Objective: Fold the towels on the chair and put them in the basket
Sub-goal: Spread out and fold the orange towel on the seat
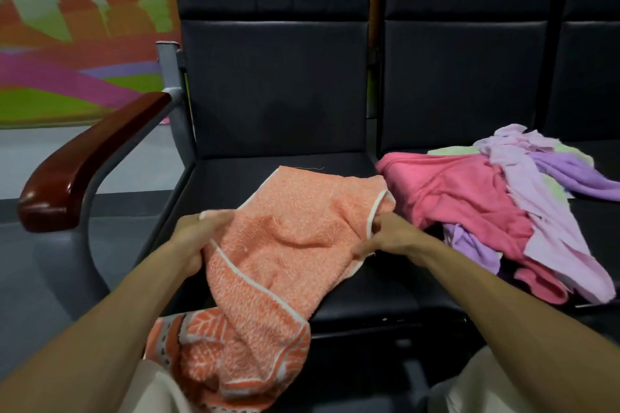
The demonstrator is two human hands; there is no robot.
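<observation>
Behind the seating, a painted mural wall [67,43] fills the left background, and a gloss wooden armrest [84,157] closes the left end of the bench [228,184], a row of dark padded seats. On the left seat, the left hand [193,238] grips the left side of the orange towel [295,235], fingers curled round a bunched fold of cloth near the white trim. The towel lies partly spread and creased on the seat. Its long axis runs from the rear right of the seat cushion to the front left. The far end lies flat near the middle of the seat, and the near end, with a patterned border, hangs over the front edge of the bench toward the person. The right hand [389,238] pinches the white-trimmed right edge, thumb and fingers pressed together on the hem. On the next seat to the right, a loose pile lies unfolded: a pink towel [463,198], a lilac towel [536,198] across it, and a purple towel [577,174] toward the rear right. Judged status: folding of the orange towel is at its start, with no clean fold made. No folded towel is visible, and the basket is not in view. The pile is not yet handled.
</observation>
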